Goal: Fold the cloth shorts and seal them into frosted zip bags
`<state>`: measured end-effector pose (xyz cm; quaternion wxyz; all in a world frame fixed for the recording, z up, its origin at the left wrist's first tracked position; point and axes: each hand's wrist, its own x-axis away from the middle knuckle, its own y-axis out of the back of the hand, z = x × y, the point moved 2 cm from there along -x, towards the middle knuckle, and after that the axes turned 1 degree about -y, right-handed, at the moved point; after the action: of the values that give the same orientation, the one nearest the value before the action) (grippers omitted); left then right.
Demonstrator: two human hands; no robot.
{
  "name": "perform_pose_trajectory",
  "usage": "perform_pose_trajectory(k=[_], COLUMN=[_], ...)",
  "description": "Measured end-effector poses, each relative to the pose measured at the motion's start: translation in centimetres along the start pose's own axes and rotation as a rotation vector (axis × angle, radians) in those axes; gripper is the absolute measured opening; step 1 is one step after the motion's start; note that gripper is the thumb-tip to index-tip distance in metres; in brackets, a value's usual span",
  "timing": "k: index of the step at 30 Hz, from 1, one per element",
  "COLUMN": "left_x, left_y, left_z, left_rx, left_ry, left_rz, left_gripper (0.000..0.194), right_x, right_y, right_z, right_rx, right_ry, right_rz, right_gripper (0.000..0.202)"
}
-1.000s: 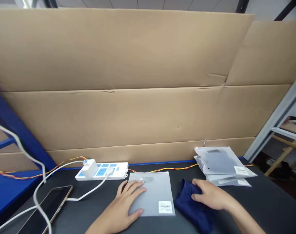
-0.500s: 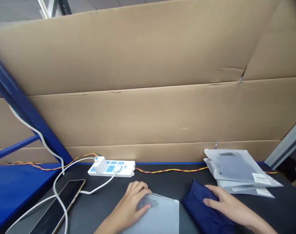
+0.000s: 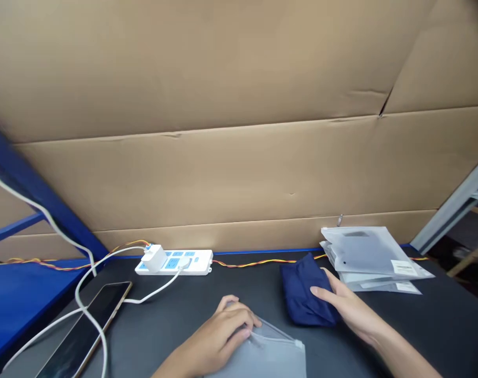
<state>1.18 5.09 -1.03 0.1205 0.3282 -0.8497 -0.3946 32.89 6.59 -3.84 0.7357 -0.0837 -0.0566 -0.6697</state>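
A frosted zip bag [image 3: 278, 357] lies on the black tabletop at the bottom centre, its lower part cut off by the frame. My left hand [image 3: 226, 336] pinches the bag's top edge near its left corner, and the mouth gapes slightly there. To the right, a folded navy cloth [image 3: 305, 294] is gripped at its right side by my right hand [image 3: 337, 299], thumb on top and the other fingers partly hidden behind. The cloth is beside the bag, not touching it.
Stacked frosted bags with white labels [image 3: 372, 254] lie at the back right. A white power strip [image 3: 191, 262] with plugs and cables sits at the back left. A phone [image 3: 89, 325] under a white cable lies at the left. Cardboard [image 3: 239, 178] stands behind the table.
My right hand has lifted the navy cloth up and away from the bag, and the cloth looks more compact. My left fingers have closed on the bag's edge, opening its mouth a little. The view has shifted.
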Motion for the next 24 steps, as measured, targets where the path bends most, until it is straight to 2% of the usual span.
perform_pose_trajectory(k=[3, 6, 9, 12, 17, 20, 22, 24], left_x=[-0.6, -0.9, -0.9, -0.8, -0.6, -0.4, -0.3, -0.2], left_y=[-0.8, -1.4, -1.8, -2.2, -2.8, -3.0, -3.1, -3.0], left_z=[-0.8, -0.5, 0.2, 0.5, 0.0, -0.6, -1.2, -1.7], left_rx=[0.030, -0.004, -0.054, -0.051, -0.068, -0.081, -0.066, -0.056], left_ry=[-0.057, -0.056, -0.019, 0.004, 0.004, 0.020, -0.020, -0.075], left_rz=[0.028, -0.020, -0.095, -0.146, -0.146, -0.143, -0.104, -0.072], left_gripper=[0.019, 0.018, 0.014, 0.017, 0.022, 0.026, 0.026, 0.025], right_x=[0.6, 1.2, 1.8, 2.3, 2.9, 3.3, 3.5, 3.5], right_y=[-3.2, -5.1, -5.3, -5.2, -5.8, -6.4, -6.8, -7.0], right_z=[-0.4, -1.2, -1.4, -1.1, -1.1, -1.5, -1.6, -1.5], right_rx=[-0.194, -0.199, -0.058, 0.066, 0.164, 0.269, 0.327, 0.333], right_ry=[0.026, 0.036, 0.003, -0.077, -0.152, -0.321, -0.315, -0.225], right_rz=[0.142, 0.235, 0.356, 0.497, 0.532, 0.735, 0.829, 0.823], right_gripper=[0.064, 0.067, 0.073, 0.075, 0.049, 0.046, 0.048, 0.050])
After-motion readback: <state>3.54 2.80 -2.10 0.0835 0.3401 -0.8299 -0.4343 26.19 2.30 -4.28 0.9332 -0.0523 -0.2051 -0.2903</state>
